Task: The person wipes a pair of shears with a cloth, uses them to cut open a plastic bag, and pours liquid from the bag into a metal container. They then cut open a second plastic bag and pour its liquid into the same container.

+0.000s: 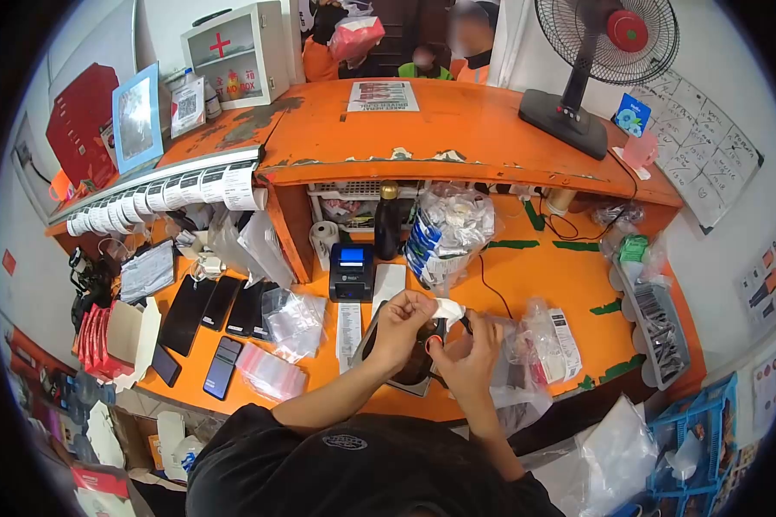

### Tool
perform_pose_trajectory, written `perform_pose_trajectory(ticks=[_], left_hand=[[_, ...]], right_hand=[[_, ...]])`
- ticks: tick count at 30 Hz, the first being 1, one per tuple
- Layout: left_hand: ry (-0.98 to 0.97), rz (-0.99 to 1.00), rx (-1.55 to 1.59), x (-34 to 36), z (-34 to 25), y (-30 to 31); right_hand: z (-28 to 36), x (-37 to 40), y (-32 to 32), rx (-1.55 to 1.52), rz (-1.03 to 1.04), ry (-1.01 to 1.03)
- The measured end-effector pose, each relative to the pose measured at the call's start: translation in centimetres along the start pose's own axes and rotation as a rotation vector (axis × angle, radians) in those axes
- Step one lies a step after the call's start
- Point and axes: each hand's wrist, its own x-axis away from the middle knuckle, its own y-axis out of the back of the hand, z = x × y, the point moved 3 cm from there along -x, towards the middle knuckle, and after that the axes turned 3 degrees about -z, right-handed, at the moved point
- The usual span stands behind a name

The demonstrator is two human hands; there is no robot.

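Near the middle of the orange desk, my left hand (403, 320) pinches the edge of a small white packet (447, 310). My right hand (468, 351) is closed on scissors (434, 343) with orange and black handles, held upright just under the packet. The blades are partly hidden by the packet and fingers. Below my hands lies a dark tray (412, 372), partly covered by my forearm and fingers. Behind the packet stands a large clear bag of silvery-white packets (451, 233).
A black printer (352, 272) with a paper strip, several phones and plastic bags (295, 322) lie on the left. Clear plastic (533, 345) and a receipt (566, 343) are on the right. A fan (569, 121) stands on the upper counter (353, 138); people are beyond it.
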Motion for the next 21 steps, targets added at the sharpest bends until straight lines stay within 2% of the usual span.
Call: perform_pose_trajectory(ticks=[1,3,6,7,9,10,12,16,19,21], left_hand=[[0.101,-0.011,0.155,0.0,0.1,-0.1],[0.092,0.001,0.161,-0.1,0.4,-0.3],[-0.245,-0.09,-0.131,-0.7,1.1,0.1],[-0.242,-0.088,-0.133,-0.4,0.9,0.2],[0.017,0.031,-0.258,0.2,0.5,0.2],[0.013,0.035,-0.259,0.2,0.5,0.4],[0.087,0.193,-0.175,0.5,0.5,0.0],[-0.06,0.197,-0.307,1.5,-1.1,-1.9],[-0.063,0.13,-0.453,0.9,-0.7,-0.7],[-0.034,0.08,-0.401,0.5,-0.6,-0.2]], right_hand=[[0.1,0.1,0.0,-0.001,0.002,-0.001],[0.2,0.3,0.0,-0.047,-0.001,-0.011],[0.1,0.3,0.1,0.015,0.004,0.001],[0.0,0.4,0.0,0.015,0.002,-0.003],[-0.1,0.4,-0.1,0.069,-0.028,0.046],[-0.1,0.4,-0.1,0.069,-0.033,0.048],[0.0,0.4,-0.2,0.152,-0.004,0.011],[0.4,0.3,0.0,0.192,-0.022,0.019],[1.1,0.5,-0.2,0.19,-0.027,0.114],[1.7,0.5,-0.2,0.187,-0.005,0.125]])
